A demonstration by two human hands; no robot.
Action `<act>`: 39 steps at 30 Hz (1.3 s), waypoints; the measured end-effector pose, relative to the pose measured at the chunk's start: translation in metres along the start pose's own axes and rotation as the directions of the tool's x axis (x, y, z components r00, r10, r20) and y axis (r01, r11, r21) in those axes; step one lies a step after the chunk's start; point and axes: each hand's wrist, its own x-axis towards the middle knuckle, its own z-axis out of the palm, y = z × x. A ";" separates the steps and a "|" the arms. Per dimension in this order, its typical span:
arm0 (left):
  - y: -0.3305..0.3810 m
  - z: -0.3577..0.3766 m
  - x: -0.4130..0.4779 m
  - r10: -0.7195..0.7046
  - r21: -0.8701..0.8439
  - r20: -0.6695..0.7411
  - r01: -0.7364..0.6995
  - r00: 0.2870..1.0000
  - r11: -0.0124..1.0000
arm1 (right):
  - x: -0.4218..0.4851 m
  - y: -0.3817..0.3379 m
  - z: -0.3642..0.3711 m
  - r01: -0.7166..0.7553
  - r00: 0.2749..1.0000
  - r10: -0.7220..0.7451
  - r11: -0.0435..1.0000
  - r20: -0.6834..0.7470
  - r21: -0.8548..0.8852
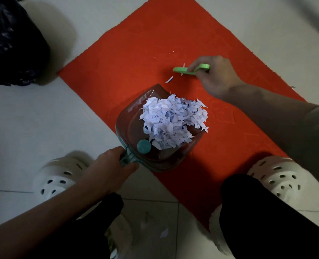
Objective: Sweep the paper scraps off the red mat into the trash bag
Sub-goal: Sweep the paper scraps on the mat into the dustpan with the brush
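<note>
A pale tiled floor [33,113] fills the frame, and a red mat [136,62] lies on it as a diamond, running from the top centre to the lower right. A dark trash bag [11,43] sits on the floor in the upper left of the frame, well apart from the mat's left corner (its mouth cannot be made out). At the centre, a clear dustpan [128,124] with a teal rim rests on the mat's lower left edge and holds a heaped pile of white paper scraps [171,120], some spilling over its right lip. The left hand [110,169], at lower centre-left, grips the dustpan's teal handle [126,158] with its fingers curled round it. The right hand [216,75], right of centre and above the pan, holds a green brush [181,70], fingers wrapped round it, low over the mat. One loose scrap [169,79] lies just below the brush's tip, between it and the pan; a few tiny flecks [171,52] dot the mat above.
</note>
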 end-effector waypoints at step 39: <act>0.001 -0.002 0.001 -0.002 -0.014 0.010 0.002 1.000 1.000 | -0.065 -0.002 -0.008 0.184 0.977 -0.195 0.975 0.085 0.122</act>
